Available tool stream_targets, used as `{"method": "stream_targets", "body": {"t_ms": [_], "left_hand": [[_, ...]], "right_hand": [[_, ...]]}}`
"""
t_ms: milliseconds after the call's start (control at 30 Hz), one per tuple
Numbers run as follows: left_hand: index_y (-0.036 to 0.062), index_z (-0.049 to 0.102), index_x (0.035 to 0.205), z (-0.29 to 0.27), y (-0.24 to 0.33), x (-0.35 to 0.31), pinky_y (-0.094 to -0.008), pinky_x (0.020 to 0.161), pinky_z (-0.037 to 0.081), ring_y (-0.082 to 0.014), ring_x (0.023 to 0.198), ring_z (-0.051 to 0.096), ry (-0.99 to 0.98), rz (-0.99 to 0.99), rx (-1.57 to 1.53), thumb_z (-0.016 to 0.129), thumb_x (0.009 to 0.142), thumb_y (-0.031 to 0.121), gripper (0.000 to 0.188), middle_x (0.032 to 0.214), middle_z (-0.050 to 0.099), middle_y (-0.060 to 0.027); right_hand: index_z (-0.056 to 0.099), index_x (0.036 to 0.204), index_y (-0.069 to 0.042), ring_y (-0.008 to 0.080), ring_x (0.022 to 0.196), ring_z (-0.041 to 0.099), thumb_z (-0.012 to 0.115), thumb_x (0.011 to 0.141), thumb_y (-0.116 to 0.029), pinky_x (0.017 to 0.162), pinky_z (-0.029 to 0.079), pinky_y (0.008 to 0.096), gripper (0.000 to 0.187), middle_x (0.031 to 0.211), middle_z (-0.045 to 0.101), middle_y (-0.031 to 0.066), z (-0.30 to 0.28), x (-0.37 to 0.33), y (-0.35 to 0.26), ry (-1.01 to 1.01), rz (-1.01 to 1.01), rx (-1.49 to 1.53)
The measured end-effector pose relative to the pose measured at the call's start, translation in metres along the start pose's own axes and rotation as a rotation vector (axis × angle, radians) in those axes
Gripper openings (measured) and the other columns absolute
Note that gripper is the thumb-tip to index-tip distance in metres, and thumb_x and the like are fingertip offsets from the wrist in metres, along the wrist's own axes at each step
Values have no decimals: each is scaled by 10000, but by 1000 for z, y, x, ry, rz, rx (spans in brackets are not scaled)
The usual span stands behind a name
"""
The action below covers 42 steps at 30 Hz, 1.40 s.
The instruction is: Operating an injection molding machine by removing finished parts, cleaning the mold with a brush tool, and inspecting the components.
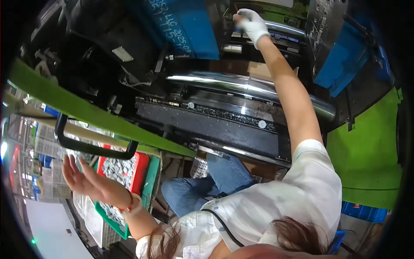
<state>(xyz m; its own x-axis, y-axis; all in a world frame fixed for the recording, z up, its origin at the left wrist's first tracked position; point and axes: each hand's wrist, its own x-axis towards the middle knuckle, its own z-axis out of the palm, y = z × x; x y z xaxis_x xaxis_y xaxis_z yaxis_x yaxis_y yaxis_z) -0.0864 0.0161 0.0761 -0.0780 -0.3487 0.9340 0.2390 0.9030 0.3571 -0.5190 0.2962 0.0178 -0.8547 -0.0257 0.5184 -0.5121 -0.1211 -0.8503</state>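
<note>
My right hand (252, 25), in a white glove with bare fingertips, reaches far into a machine between two blue-sided metal mold blocks, the left block (185, 30) and the right block (340, 54). Its fingers are bent together near the left block's inner side; whatever they grip is too small to make out. My bare left hand (92, 181) is raised at the left with fingers apart, holding nothing. Just above it is a black handle (92, 146) on a green machine door (99, 114). A bracelet circles the left wrist.
Thick polished bars (215, 82) cross the machine below my right arm. Beside my left hand stand a red bin (140, 170) and a green bin (123, 231), both holding many small silvery parts. A green panel (366, 151) and a blue crate (364, 212) are at the right.
</note>
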Motion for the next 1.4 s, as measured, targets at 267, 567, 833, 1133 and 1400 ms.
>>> {"method": "stream_targets", "body": {"t_ms": [267, 567, 833, 1133, 1400], "left_hand": [[17, 491, 1012, 50, -23, -14, -218, 458, 302, -85, 502, 337, 8, -359, -341, 313, 1003, 505, 521, 649, 402, -1], [37, 526, 965, 51, -25, -15, -228, 424, 262, -82, 493, 298, 21, -390, -343, 365, 989, 509, 499, 632, 370, 13], [44, 499, 896, 53, -23, -16, -224, 413, 273, -78, 495, 309, 27, -379, -318, 370, 985, 516, 497, 640, 360, 19], [50, 490, 895, 50, -28, -16, -217, 415, 289, -77, 505, 333, -50, -376, -490, 374, 983, 517, 489, 652, 372, 9], [40, 492, 868, 53, -25, -14, -217, 427, 254, -74, 496, 311, 85, -386, -343, 358, 1003, 469, 469, 627, 375, 3]], "right_hand": [[599, 1185, -12, 169, 889, 655, 754, 796, -256, 785, 520, 298, 486, 1064, 675, 105, 13, 100, 128, 178, 136, -49], [589, 1201, -2, 194, 1001, 624, 722, 819, -286, 893, 478, 300, 495, 1141, 646, 120, 2, 106, 148, 40, -80, -135], [605, 1201, -30, 214, 1060, 616, 706, 825, -274, 921, 465, 304, 459, 1156, 650, 125, 4, 92, 131, 36, -27, -157], [686, 1090, -96, 240, 1052, 619, 632, 814, -189, 937, 456, 306, 296, 1136, 658, 110, 23, 82, 124, 248, 12, -427], [622, 1188, -148, 336, 1114, 559, 506, 816, -184, 975, 439, 385, 391, 1213, 599, 132, 21, 76, 113, 71, 3, -638]]}}
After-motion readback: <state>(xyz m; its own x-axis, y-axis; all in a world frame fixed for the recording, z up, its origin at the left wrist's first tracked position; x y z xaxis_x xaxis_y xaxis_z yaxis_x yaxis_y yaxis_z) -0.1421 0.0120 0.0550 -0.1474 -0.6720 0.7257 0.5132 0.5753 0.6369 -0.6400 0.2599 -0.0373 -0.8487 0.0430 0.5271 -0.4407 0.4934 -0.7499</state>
